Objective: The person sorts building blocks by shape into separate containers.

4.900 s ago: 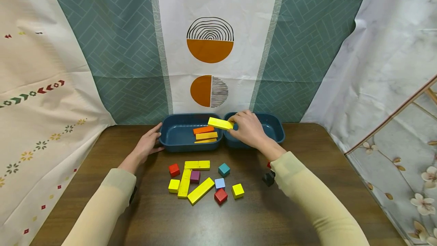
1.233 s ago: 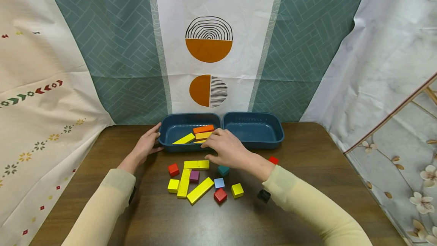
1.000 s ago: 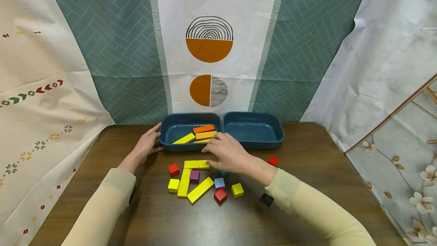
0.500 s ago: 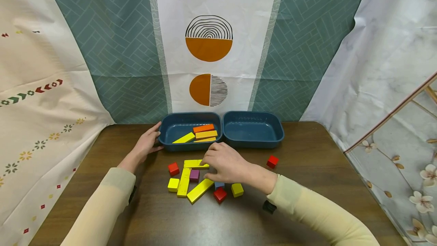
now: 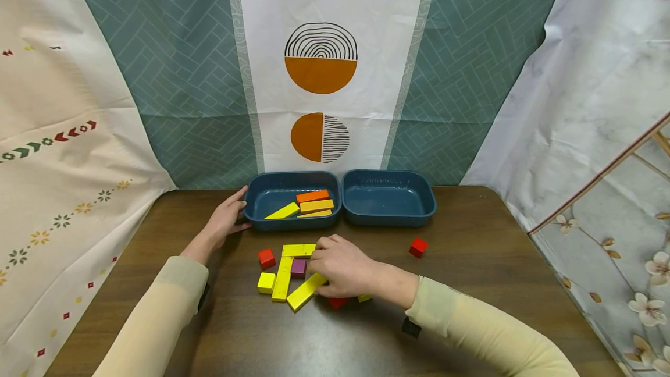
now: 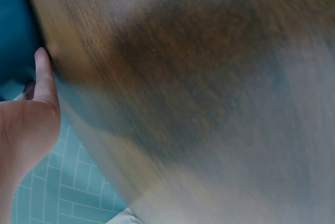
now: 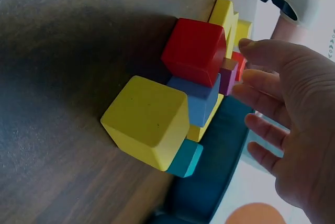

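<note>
My left hand [image 5: 225, 215] rests against the left end of the left blue bin [image 5: 293, 225]; in the left wrist view a straight finger [image 6: 46, 77] touches it. My right hand [image 5: 342, 266] hovers low over the blocks, thumb and fingertips at the upper end of a slanted long yellow block [image 5: 300, 297]. The right wrist view shows its fingers loosely bent and parted from the thumb, nothing between them. Beneath that hand are a red cube [image 7: 194, 51], a light blue cube [image 7: 198, 101], a yellow cube [image 7: 149, 122] and a teal cube [image 7: 186, 158], mostly hidden in the head view.
Two more long yellow blocks [image 5: 282, 279], a purple cube [image 5: 298, 268], a red cube [image 5: 266, 258] and a yellow cube [image 5: 266, 283] lie left of the right hand. Another red cube [image 5: 417, 247] sits apart, before the right blue bin [image 5: 387, 220]. Orange and yellow blocks [image 5: 312, 196] lie in the left bin.
A long yellow block held by the right hand at first now lies in the left bin. That hand has since come down and toward me, over the cubes. The left hand has stayed put.
</note>
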A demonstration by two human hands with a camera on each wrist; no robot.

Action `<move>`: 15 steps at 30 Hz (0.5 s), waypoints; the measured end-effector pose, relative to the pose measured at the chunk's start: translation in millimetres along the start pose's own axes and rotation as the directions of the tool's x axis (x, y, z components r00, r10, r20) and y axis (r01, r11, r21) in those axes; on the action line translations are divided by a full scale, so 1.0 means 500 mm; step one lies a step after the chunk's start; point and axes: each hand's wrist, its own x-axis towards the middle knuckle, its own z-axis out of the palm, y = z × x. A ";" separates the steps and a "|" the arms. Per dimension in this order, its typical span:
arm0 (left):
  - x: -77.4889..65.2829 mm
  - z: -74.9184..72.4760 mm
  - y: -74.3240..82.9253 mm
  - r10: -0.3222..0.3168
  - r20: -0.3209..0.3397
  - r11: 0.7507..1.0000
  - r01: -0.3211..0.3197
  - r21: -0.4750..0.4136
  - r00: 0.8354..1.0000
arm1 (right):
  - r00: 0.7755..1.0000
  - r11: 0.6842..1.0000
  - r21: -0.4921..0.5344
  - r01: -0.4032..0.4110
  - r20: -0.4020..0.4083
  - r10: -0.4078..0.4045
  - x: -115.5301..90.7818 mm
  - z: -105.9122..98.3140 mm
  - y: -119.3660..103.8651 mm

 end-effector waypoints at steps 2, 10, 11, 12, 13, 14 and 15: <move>-0.001 0.000 0.001 -0.002 -0.002 1.000 0.002 0.001 1.000 | 1.000 1.000 -0.012 -0.012 0.016 0.012 0.002 0.005 -0.001; -0.001 0.000 -0.001 0.001 -0.006 1.000 -0.001 0.001 1.000 | 0.995 0.997 0.001 -0.073 0.065 0.072 0.012 0.014 -0.003; -0.001 0.000 -0.001 0.000 -0.005 1.000 0.000 0.002 1.000 | 0.994 0.997 0.004 -0.082 0.072 0.082 0.013 0.015 -0.003; -0.001 0.000 -0.001 0.001 -0.004 1.000 -0.001 0.002 1.000 | 0.993 0.996 0.007 -0.092 0.078 0.091 0.015 0.016 -0.004; -0.001 0.000 -0.001 0.002 -0.002 1.000 -0.002 0.004 1.000 | 0.991 0.995 0.009 -0.101 0.083 0.100 0.015 0.018 -0.004; -0.001 0.000 -0.001 -0.002 -0.005 1.000 0.002 0.003 1.000 | 0.990 0.994 0.010 -0.110 0.088 0.108 0.016 0.019 -0.005; -0.001 0.000 -0.001 -0.002 -0.004 1.000 0.002 0.006 1.000 | 0.989 0.993 0.011 -0.117 0.092 0.115 0.017 0.021 -0.005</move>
